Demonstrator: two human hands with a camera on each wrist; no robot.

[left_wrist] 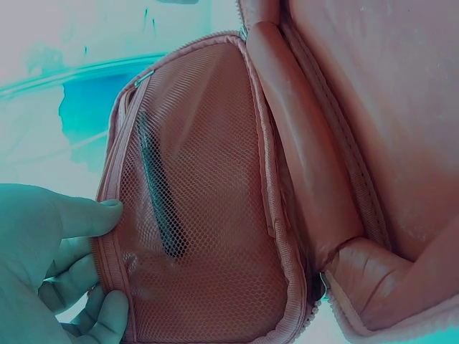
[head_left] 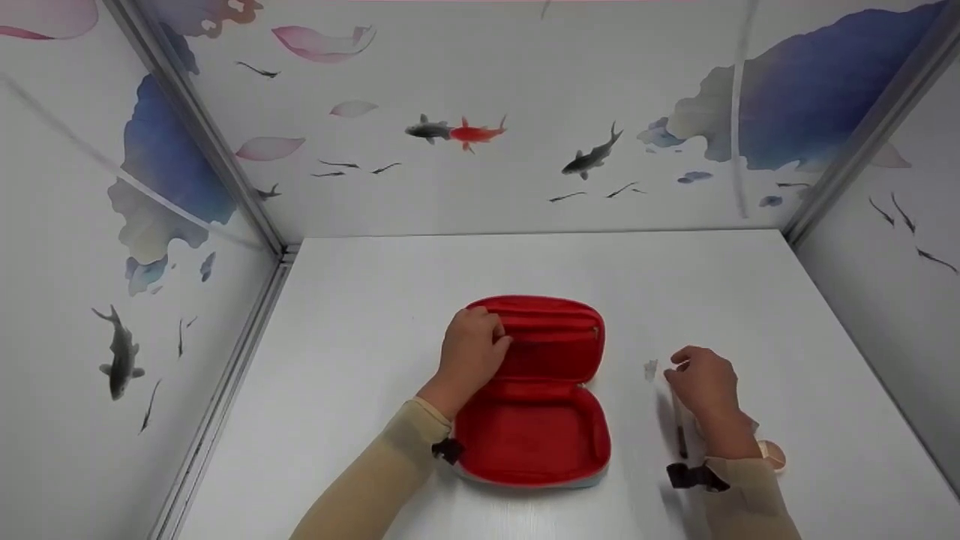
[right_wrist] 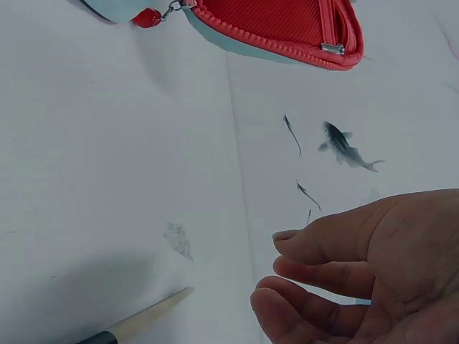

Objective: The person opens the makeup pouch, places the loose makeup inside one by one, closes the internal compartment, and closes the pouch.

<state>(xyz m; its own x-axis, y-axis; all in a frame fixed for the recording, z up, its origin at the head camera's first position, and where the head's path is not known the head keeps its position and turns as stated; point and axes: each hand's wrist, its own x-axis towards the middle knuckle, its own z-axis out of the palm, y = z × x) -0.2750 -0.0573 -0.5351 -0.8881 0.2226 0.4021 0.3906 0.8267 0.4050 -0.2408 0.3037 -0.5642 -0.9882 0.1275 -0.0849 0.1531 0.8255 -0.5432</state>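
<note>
Head view shows the left hand [head_left: 471, 352] gripping the red pouch's [head_left: 536, 431] lid while the right hand [head_left: 703, 384], fingers loosely open and empty, hovers over a slim tool [head_left: 679, 427] that could roll away if nudged.

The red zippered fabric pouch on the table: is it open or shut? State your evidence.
Open. The red zippered fabric pouch lies spread in two halves, lining up; the left hand holds the far half.

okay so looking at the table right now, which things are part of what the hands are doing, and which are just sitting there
In hand:
- red case, lying open, upper half held by the left hand
- dark pen-like item behind its mesh pocket
- slim dark-handled tool on the table by the right hand

Lying about:
- small round beige thing by the right wrist
- small grey scrap
</note>
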